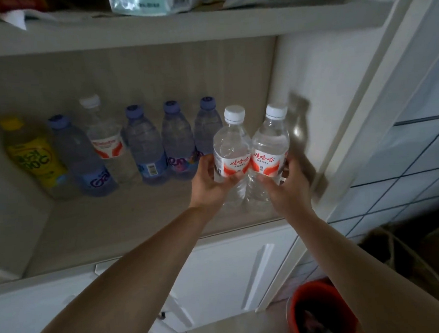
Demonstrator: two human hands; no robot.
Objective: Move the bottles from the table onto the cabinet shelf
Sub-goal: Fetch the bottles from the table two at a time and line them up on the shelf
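My left hand (209, 184) grips a clear water bottle with a white cap and red label (231, 142). My right hand (288, 188) grips a second, matching bottle (270, 143) right beside it, the two touching. Both stand upright over the right end of the wooden cabinet shelf (129, 222); whether their bases rest on it is hidden by my hands. A row of bottles stands at the back of the shelf: a yellow drink bottle (32, 155), several blue-capped bottles (146, 144) and one white-capped, red-labelled bottle (105, 139).
The cabinet's white right wall (318, 89) is close to the right bottle. An upper shelf (180, 25) with packages hangs overhead. White cabinet doors (219, 276) are below, and a red bucket (320, 311) stands on the floor at lower right.
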